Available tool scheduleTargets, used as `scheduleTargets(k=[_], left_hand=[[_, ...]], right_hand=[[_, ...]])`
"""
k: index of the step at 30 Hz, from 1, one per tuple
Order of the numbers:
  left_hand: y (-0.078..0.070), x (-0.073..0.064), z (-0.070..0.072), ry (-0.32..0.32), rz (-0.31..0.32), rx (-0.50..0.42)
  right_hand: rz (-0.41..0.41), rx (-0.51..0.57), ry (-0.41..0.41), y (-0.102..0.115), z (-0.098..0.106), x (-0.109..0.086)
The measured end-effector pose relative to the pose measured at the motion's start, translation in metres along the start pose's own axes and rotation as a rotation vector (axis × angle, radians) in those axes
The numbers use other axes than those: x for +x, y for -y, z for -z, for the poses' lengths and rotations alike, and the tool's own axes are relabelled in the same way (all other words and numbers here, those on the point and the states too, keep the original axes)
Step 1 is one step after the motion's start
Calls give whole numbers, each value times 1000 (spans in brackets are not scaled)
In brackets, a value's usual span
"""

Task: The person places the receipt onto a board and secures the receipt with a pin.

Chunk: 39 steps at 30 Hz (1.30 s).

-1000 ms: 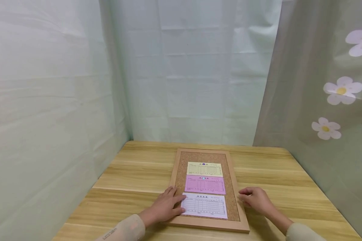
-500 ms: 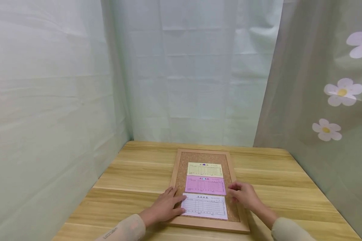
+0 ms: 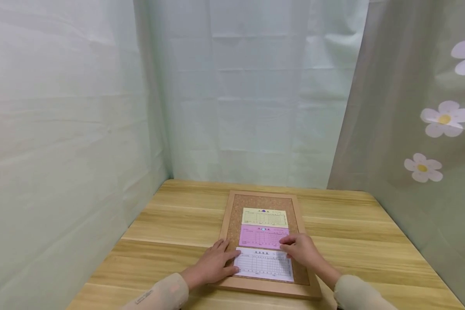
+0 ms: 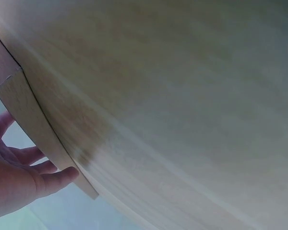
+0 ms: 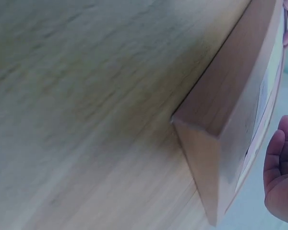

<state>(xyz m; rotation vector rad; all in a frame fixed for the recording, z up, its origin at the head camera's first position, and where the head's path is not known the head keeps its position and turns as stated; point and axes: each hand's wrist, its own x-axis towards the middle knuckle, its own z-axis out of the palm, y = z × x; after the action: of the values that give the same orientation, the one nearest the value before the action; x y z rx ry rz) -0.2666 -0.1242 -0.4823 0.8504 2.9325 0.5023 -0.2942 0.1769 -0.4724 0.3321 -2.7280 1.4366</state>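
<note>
A wood-framed cork board (image 3: 267, 200) lies flat on the table, bearing a yellow form slip (image 3: 265, 218), a pink one (image 3: 257, 238) and a white one (image 3: 260, 266). A purple pushpin (image 3: 263, 211) sits at the yellow slip's top and a pale blue one (image 3: 263, 229) at the pink slip's. My left hand (image 3: 214, 262) rests across the left frame, two fingertips pressing the white slip's left edge. Over the pink slip's lower right corner hovers my right hand (image 3: 301, 249), thumb and fingertips drawn close together; I cannot tell whether something small is between them.
The wood-grain table (image 3: 170, 224) extends on both sides of the board. Pale curtains (image 3: 252, 107) hang behind and at the left; a grey-green one with white flowers (image 3: 422, 168) hangs at the right.
My right hand has moved left from beside the board's right edge to over the pink and white slips. The left hand has stayed in place.
</note>
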Motion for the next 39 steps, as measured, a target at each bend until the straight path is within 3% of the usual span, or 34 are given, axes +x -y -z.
scheduleTargets(k=[5, 13, 24, 39], left_hand=[[-1, 0, 1, 6, 1, -1], [-3, -1, 3, 11, -11, 3], [-3, -1, 3, 11, -7, 10], [-2, -1, 2, 17, 0, 8]], right_hand=[[93, -44, 74, 1, -7, 5], [100, -64, 167, 5, -18, 11], [122, -168, 128, 9, -31, 16], [61, -122, 169, 11, -45, 18]])
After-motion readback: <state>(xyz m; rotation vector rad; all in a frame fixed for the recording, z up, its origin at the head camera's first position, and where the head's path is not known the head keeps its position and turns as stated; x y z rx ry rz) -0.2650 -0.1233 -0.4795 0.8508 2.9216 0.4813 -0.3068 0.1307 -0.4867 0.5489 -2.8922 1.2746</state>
